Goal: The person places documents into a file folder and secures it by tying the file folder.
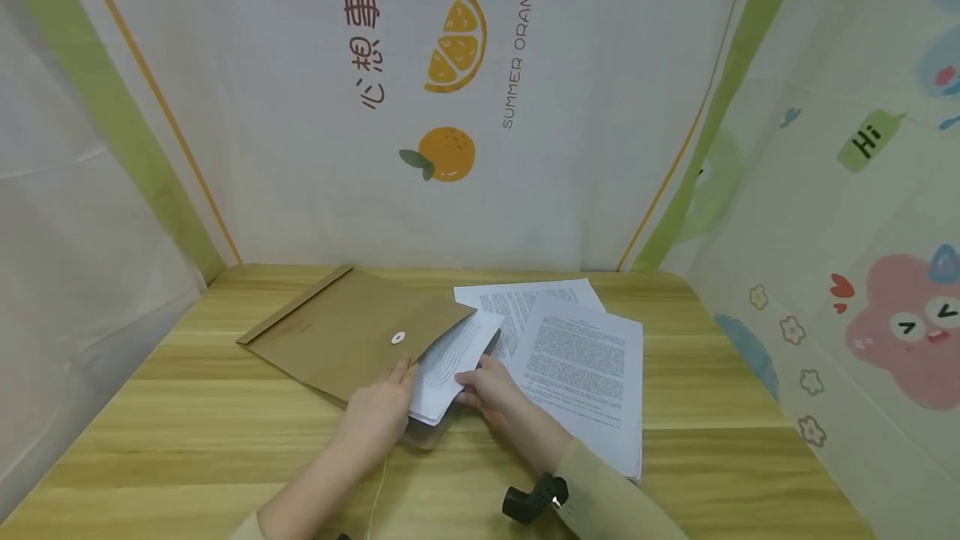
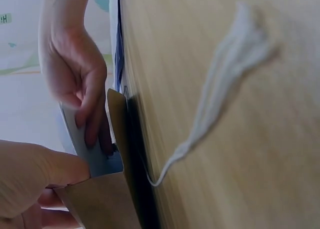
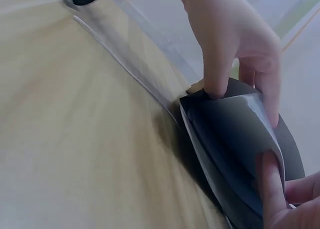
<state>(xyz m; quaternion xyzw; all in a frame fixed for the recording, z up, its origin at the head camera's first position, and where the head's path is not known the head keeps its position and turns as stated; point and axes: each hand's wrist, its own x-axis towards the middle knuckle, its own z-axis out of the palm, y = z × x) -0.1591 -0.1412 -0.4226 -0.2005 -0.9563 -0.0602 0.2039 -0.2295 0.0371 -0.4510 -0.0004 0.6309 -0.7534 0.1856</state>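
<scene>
A brown paper envelope (image 1: pixel 330 332) with a white round button (image 1: pixel 398 338) lies slanted on the table, its mouth toward the lower right. My left hand (image 1: pixel 384 408) grips the edge of the mouth between thumb and fingers, as the left wrist view also shows (image 2: pixel 30 181). Printed sheets (image 1: pixel 457 361) stick partly out of the mouth; their other end is hidden inside. With thumb and fingers my right hand (image 1: pixel 497 390) pinches the sheets at their right edge. In the right wrist view the envelope's mouth gapes around the bent sheets (image 3: pixel 245 124).
To the right, a stack of printed pages (image 1: pixel 581 357) overlaps another printed sheet (image 1: pixel 491 300) behind it. A white string (image 2: pixel 212 96) trails from the envelope over the wooden table (image 1: pixel 150 432). Printed cloth (image 1: pixel 300 148) hangs at the back and sides.
</scene>
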